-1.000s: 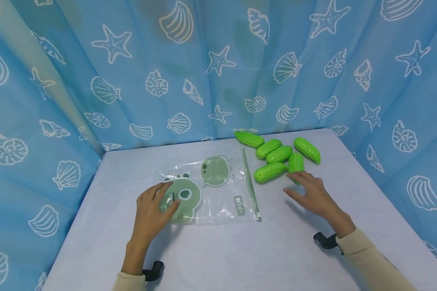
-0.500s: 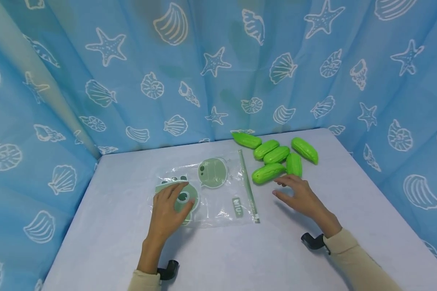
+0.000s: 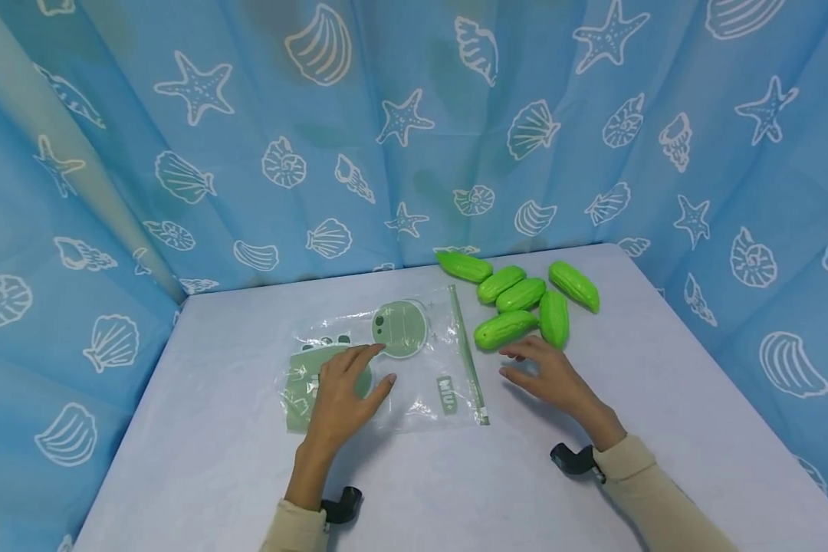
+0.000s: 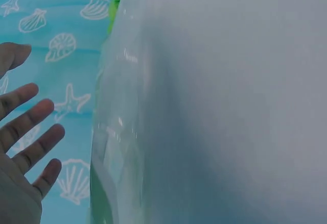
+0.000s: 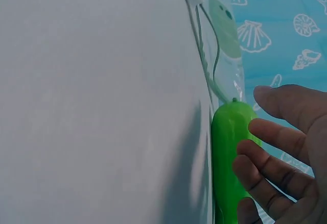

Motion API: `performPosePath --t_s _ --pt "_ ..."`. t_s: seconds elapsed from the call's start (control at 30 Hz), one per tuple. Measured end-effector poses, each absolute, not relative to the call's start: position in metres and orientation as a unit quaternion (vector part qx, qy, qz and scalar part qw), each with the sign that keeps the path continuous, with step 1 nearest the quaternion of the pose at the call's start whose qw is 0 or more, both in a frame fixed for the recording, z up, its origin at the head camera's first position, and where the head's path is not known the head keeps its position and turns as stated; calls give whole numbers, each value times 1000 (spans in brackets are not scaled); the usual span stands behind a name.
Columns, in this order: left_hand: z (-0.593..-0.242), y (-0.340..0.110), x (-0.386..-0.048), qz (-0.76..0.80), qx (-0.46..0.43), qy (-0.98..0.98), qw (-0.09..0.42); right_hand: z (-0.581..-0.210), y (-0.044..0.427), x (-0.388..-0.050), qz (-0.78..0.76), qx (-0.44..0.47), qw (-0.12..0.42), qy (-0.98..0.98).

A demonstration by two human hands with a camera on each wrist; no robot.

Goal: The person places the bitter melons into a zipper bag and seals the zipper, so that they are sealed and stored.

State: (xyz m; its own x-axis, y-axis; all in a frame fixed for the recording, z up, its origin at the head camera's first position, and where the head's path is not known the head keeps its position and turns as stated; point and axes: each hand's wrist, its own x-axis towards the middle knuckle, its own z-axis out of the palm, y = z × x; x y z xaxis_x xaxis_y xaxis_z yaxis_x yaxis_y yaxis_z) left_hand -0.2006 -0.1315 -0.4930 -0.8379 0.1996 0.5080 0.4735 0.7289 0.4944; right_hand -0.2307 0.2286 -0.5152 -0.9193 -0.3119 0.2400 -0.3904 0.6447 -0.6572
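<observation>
Clear bag (image 3: 414, 383) with green prints lay flat on the white table (image 3: 207, 460), left of centre, its green strip (image 3: 468, 356) toward the table's right edge. Six green cucumber-like pieces (image 3: 521, 295) lay beyond the strip, toward the back-right corner, several touching or nearly so. Blue curtain (image 3: 369, 130) stood behind the back edge.

Left hand (image 3: 345, 406) was over the bag's middle, fingers spread wide, holding nothing; contact with the film looked unlikely, couldn't be sure. Right hand (image 3: 555, 383) was just on the near side of the nearest piece (image 3: 505, 330), fingers loosely bent, moderate gap from thumb to fingers, nothing held. Couldn't tell if a fingertip touched.

Looked like a reaching stage. Good handling, as judged: for the bag, flat fingertips pressed lightly near the strip, then one layer pinched, since thin film probably slid and creased easily. For a piece, a thumb-and-fingers grip round its middle suited the long smooth shape; an end grip risked a roll into its neighbours. The front piece offered the simplest approach, straight in from the near side. A low left hand would have kept the film from shifting.
</observation>
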Motion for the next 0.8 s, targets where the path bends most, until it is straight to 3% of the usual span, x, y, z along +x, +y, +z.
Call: performPosePath --t_s 0.27,0.8 --pt "-498 -119 -206 -340 -186 -898 209 -521 218 -235 391 213 65 -893" --pt "-510 -93 -216 -340 -219 -893 197 -536 201 -247 410 208 39 -887"
